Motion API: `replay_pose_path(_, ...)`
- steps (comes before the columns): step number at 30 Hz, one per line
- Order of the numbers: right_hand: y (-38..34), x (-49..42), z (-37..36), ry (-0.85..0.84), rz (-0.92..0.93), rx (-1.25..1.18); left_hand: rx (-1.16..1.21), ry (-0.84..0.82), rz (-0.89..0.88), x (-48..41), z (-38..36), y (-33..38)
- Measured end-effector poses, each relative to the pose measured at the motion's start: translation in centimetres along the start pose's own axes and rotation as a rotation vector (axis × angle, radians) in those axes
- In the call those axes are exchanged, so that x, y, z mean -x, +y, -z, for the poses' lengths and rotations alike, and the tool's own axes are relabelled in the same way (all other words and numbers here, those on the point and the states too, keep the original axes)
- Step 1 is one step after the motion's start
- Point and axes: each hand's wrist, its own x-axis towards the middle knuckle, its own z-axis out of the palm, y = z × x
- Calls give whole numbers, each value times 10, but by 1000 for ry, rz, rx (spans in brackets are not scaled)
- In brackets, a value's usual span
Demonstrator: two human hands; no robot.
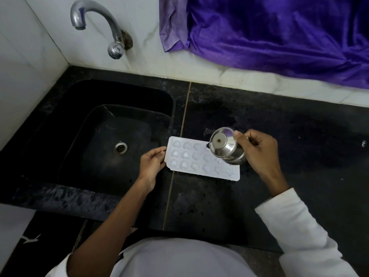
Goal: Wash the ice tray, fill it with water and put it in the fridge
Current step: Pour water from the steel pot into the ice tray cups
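shows white ice tray (pixel 191 160) flat on black tabletop (pixel 289 140), just right of the sink (pixel 60 140), long axis running left to right between both hands. pinched at its sink-side short end by left hand (pixel 151 164); over its right half, tilted steel cup (pixel 225 146) gripped in right hand (pixel 257 152). likely mid-fill.

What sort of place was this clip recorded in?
Probably a home kitchen: a black stone counter with a sunken sink, a chrome tap on the tiled wall, and a steel cup tipped over an ice tray.
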Motion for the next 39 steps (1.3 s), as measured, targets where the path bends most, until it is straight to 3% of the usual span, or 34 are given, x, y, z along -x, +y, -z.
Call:
replay_pose_path(18,1,0,1,12,-15,-32,-6,-8,-9,-1,1,-1)
replay_pose_path(26,2,-1,0,35,-93,-195,-16,-11,-15,-4,1,-1)
replay_pose_path(39,-4,-6,-28,-33,6,-51,-39,-28,-35,5,-1,5)
